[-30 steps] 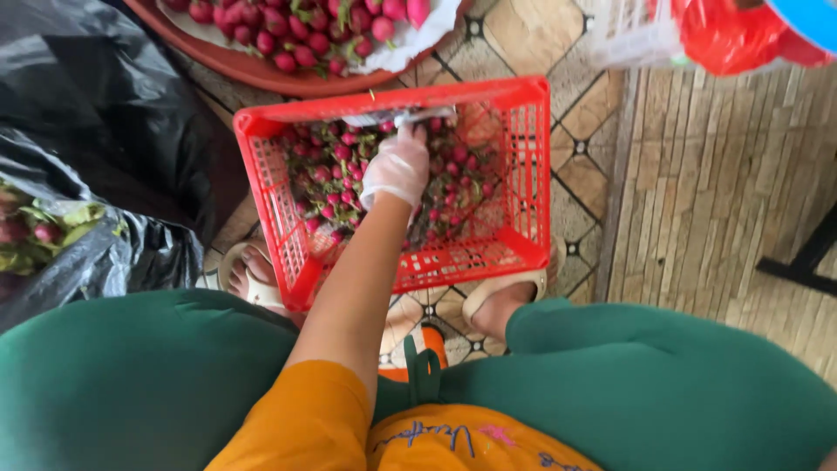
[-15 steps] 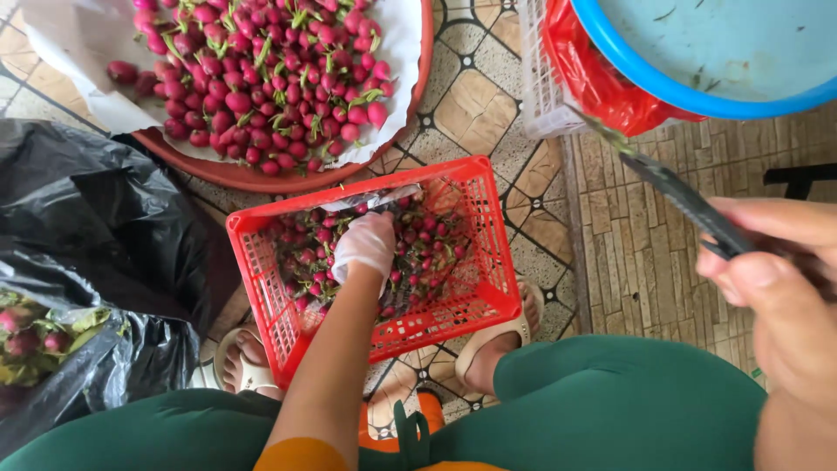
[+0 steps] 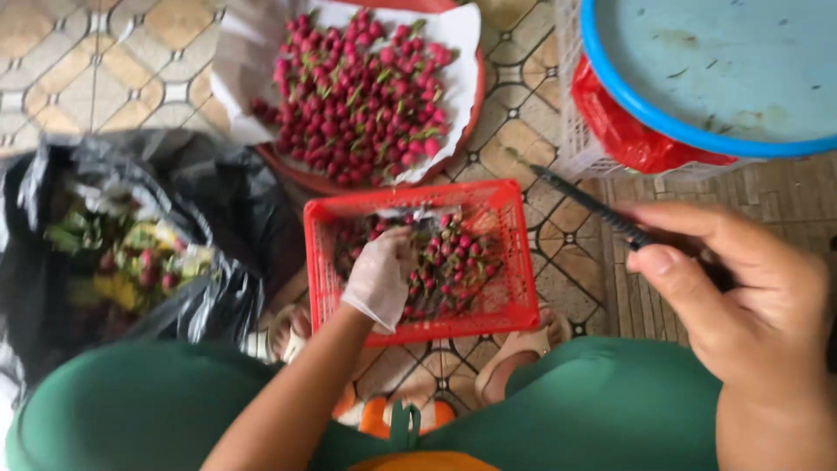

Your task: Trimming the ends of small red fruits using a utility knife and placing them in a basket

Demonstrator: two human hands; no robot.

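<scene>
My left hand (image 3: 381, 275), in a thin clear glove, reaches down into a red plastic basket (image 3: 510, 301) on the floor between my feet. Its fingers are curled among small red fruits (image 3: 453, 257) lying there; whether it grips one is hidden. My right hand (image 3: 741, 301) is raised close to the camera at the right and holds a thin dark knife (image 3: 584, 201), blade pointing up-left over the basket's far corner.
A round red tray (image 3: 301, 179) lined with white paper holds a heap of red fruits (image 3: 357, 96) beyond the basket. A black plastic bag (image 3: 131, 253) of green and pink trimmings lies at the left. A blue-rimmed basin (image 3: 697, 131) stands on a white crate at the upper right. Patterned tiles lie underneath.
The view has tilted up, showing more of the tray and the basin. My right hand with the knife has come further into view. My left hand stays in the basket.
</scene>
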